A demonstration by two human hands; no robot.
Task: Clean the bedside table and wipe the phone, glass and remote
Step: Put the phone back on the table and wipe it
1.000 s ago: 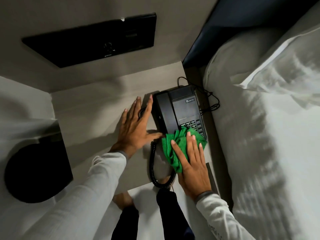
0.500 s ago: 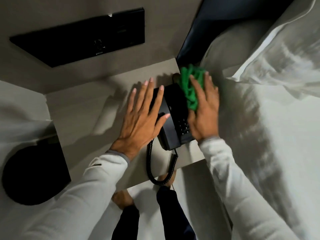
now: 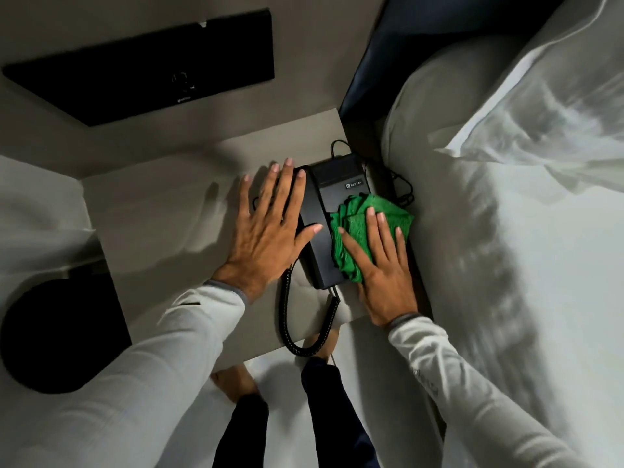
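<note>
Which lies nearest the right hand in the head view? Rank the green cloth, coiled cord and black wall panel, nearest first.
1. green cloth: under the right hand, on the phone.
2. coiled cord: to its left, at the table's front edge.
3. black wall panel: far upper left.

A: What hangs above the far edge of the bench?
B: A flat black panel fixed on the beige wall, tilted in this view, with a small pale mark near its lower middle.

A: And off the right edge?
B: A bed in white sheets, with a rumpled white pillow at its head. A dark blue headboard stands behind it, meeting the bench's far right corner.

A: Anything low on the left?
B: A round black shape below the left edge; what it is cannot be told. Pale floor runs along the near edge.
</note>
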